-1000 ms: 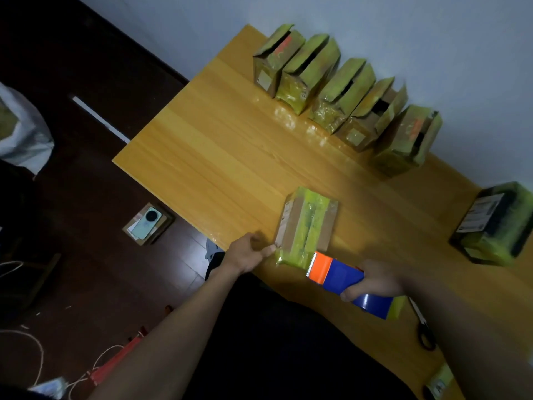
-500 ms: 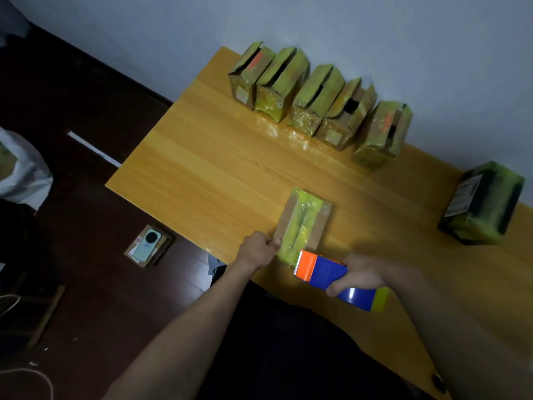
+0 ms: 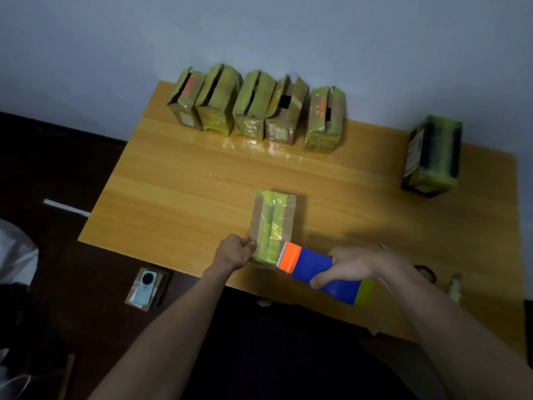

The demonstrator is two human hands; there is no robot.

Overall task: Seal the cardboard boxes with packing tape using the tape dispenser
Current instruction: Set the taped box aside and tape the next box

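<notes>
A small cardboard box [image 3: 272,223] lies near the front edge of the wooden table [image 3: 178,194], with yellow-green tape along its top seam. My left hand [image 3: 235,252] grips the box's near left corner, fingers curled against it. My right hand [image 3: 356,264] holds a blue tape dispenser [image 3: 320,269] with an orange head and toothed blade, whose tip sits at the box's near right end. A yellow tape roll shows at the dispenser's rear.
Several tape-covered boxes [image 3: 256,108] with open tops stand in a row along the wall. A larger dark box [image 3: 432,157] sits at the right. Scissors [image 3: 424,272] lie by the right forearm. A phone on cardboard [image 3: 147,287] lies on the floor.
The view has swung so the table looks squarer. Both hands keep their hold; the dispenser stays at the box's near end.
</notes>
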